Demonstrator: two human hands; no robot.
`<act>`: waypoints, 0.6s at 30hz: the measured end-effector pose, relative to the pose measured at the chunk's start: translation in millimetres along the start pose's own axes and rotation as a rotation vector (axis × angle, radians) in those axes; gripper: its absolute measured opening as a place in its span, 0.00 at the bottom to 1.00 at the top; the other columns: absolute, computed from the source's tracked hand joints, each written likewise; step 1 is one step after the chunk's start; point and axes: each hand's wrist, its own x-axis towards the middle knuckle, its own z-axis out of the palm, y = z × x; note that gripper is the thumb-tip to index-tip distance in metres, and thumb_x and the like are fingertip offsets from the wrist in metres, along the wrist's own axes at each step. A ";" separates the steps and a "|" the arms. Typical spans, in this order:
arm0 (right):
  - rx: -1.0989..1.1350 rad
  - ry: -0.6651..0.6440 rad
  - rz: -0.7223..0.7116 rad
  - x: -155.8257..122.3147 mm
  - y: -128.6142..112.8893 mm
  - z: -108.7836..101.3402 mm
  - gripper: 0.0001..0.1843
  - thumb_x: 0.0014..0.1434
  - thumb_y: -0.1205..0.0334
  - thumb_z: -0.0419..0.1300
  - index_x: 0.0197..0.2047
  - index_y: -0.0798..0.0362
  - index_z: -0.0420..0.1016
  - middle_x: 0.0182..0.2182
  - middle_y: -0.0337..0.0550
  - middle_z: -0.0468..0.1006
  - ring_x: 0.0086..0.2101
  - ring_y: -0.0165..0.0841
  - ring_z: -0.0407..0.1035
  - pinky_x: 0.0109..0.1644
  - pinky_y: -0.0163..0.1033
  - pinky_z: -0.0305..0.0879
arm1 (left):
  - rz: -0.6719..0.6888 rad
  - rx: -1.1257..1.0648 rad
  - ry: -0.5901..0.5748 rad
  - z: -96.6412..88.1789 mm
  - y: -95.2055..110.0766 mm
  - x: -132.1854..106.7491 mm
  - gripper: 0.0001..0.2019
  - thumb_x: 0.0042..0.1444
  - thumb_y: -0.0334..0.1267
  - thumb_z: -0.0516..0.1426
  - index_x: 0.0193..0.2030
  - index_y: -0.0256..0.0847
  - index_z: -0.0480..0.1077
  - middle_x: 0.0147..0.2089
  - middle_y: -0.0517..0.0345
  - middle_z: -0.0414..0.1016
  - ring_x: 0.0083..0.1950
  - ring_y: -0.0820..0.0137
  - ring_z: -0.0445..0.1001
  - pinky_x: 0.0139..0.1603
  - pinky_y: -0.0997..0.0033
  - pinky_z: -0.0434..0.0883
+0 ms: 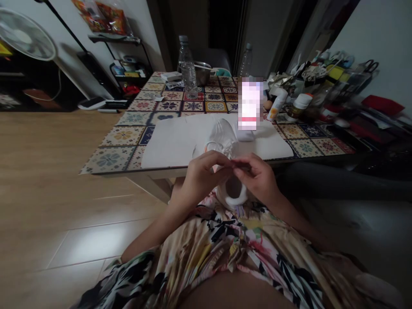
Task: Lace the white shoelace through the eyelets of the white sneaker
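Note:
A white shoe [221,129] points away from me, its toe over the white sheet [174,139] and its heel at my lap. White laces [229,147] bunch on its upper, just beyond my fingers. My left hand [206,171] and my right hand [255,175] meet above the shoe's opening, fingertips touching. Both are closed in a pinch, thumbs against the forefingers. Whatever lies between the fingertips is too small or hidden to make out. A small patch of orange shows beside the laces, near my left knuckles.
A blurred-out phone screen [250,105] stands on a white base behind the shoe. On the patterned table [111,159] are a clear bottle [189,71], a metal pot [202,76], a spray can [277,104] and a white-capped jar [300,107]. Clutter crowds the right side.

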 end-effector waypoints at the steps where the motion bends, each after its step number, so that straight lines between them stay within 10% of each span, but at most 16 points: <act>1: -0.066 -0.024 -0.048 -0.2 -1.8 -2.8 0.09 0.61 0.65 0.61 0.45 0.47 0.76 0.40 0.42 0.78 0.42 0.36 0.73 0.47 0.42 0.72 | -0.008 -0.011 0.000 -0.3 -1.0 -0.5 0.01 0.55 0.32 0.63 0.34 0.40 0.76 0.34 0.56 0.79 0.35 0.71 0.76 0.37 0.71 0.73; 7: -0.335 0.022 -0.196 1.3 -5.1 -8.8 0.06 0.62 0.68 0.60 0.39 0.48 0.77 0.37 0.44 0.75 0.41 0.39 0.69 0.48 0.47 0.68 | -0.037 -0.048 -0.016 -1.7 -0.8 -0.3 0.03 0.54 0.29 0.63 0.35 0.39 0.77 0.34 0.57 0.80 0.35 0.71 0.76 0.37 0.72 0.73; 14: -0.006 -0.161 0.057 2.4 7.0 -9.8 0.05 0.63 0.62 0.58 0.42 0.49 0.75 0.40 0.42 0.74 0.43 0.35 0.71 0.48 0.41 0.67 | -0.018 -0.065 -0.102 -4.1 0.8 5.1 0.06 0.58 0.30 0.61 0.39 0.42 0.79 0.36 0.55 0.80 0.37 0.71 0.77 0.37 0.73 0.72; 18: -0.102 -0.095 -0.067 1.1 9.2 -7.5 0.06 0.58 0.63 0.64 0.39 0.49 0.72 0.38 0.41 0.73 0.42 0.36 0.70 0.47 0.41 0.67 | -0.088 -0.076 -0.130 -4.9 -2.4 5.9 0.04 0.57 0.31 0.61 0.37 0.40 0.79 0.36 0.54 0.81 0.37 0.70 0.77 0.39 0.72 0.73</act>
